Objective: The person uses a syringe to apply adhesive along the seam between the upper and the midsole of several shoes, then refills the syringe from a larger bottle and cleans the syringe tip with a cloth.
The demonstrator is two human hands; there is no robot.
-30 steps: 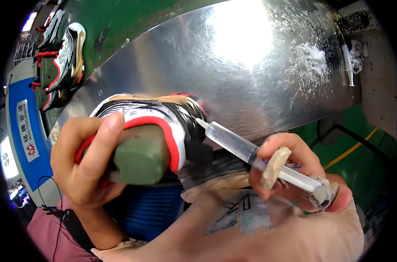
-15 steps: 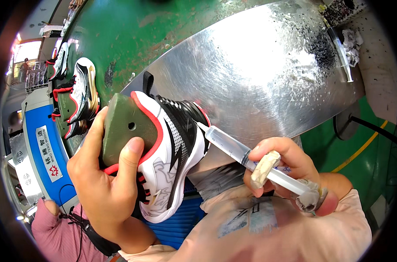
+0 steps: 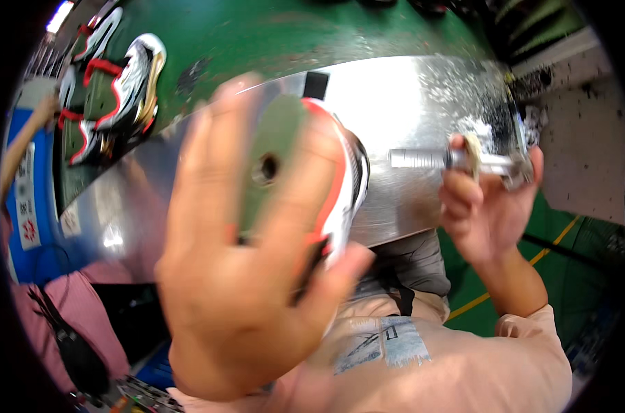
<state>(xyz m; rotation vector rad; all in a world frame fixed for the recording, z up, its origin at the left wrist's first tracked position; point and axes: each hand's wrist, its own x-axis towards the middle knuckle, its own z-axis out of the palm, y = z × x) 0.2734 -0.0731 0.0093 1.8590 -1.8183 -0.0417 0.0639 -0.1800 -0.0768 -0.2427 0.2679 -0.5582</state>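
Observation:
My left hand [image 3: 236,282], smeared by motion, spreads its fingers and thumb round a white and black sneaker [image 3: 335,186] with red collar trim. A green shoe last [image 3: 281,127] with a round hole fills the sneaker and shows between my fingers. The sneaker's lower part is hidden behind my hand. My right hand [image 3: 481,206] grips a clear plastic syringe [image 3: 419,159] to the right of the sneaker, apart from it. Its barrel points left toward the sneaker, and a cream-coloured wrap [image 3: 473,155] sits around it by my fingers.
Beneath my hands lies a shiny metal plate [image 3: 402,206], littered with white and black crumbs at its far right. More sneakers on lasts [image 3: 130,89] stand on the green surface at the far left. A co-worker's pink sleeve [image 3: 92,316] and forearm are at left.
The syringe has come away from the sneaker and moved right and up with my right hand. My left hand has turned the sneaker and shifted it right and up. The view has shifted too.

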